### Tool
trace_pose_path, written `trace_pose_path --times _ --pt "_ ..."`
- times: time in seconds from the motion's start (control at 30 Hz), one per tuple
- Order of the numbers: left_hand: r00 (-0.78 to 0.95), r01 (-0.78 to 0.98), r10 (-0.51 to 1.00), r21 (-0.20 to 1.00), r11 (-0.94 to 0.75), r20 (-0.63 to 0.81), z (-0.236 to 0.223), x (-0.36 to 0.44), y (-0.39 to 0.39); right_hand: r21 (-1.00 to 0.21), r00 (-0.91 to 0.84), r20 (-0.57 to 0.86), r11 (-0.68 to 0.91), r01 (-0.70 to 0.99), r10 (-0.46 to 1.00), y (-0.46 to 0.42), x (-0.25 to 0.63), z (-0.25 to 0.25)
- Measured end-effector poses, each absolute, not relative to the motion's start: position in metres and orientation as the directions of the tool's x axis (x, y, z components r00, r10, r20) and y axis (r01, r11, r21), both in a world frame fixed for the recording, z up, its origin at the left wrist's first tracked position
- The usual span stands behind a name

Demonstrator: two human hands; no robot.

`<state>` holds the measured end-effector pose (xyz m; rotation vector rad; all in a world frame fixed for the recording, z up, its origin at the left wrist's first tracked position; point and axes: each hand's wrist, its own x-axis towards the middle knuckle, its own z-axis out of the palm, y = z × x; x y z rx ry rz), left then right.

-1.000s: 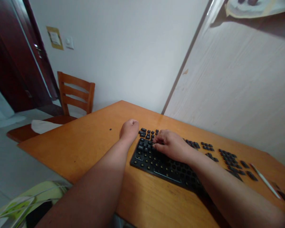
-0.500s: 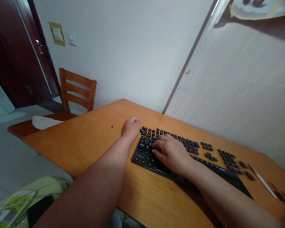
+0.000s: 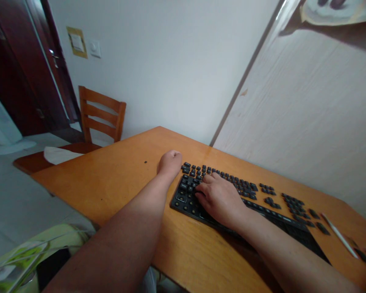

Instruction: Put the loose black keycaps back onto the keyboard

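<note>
A black keyboard lies on the wooden table, with keycaps fitted in part of its left end and bare switches along its near left edge. My right hand rests over that end, thumb and forefinger closed around what looks like a black keycap, mostly hidden by the fingers. To the left of the loose keycaps, my left hand is curled into a fist on the table. Whatever it may hold is hidden. Those keycaps lie in rows just behind the keyboard.
More keycaps sit to the right, near a thin white stick. A small dark speck lies on the table at left. Beyond the table's left edge is a wooden chair; the wall borders the back.
The whole view has shifted slightly. Both hands hold nearly the same places, my right hand still at the keyboard's left end and my left still in a fist.
</note>
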<state>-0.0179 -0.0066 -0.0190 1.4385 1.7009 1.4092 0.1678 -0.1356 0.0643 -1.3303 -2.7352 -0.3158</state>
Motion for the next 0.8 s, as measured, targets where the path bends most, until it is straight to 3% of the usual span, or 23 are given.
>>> trace_pose_path --times 0.8 --pt "-0.325 0.381 0.922 0.922 -0.076 0.210 -0.018 -0.018 -0.006 0.272 -0.599 0.158 0.549 0.790 0.785 -0.137 0.156 0.064"
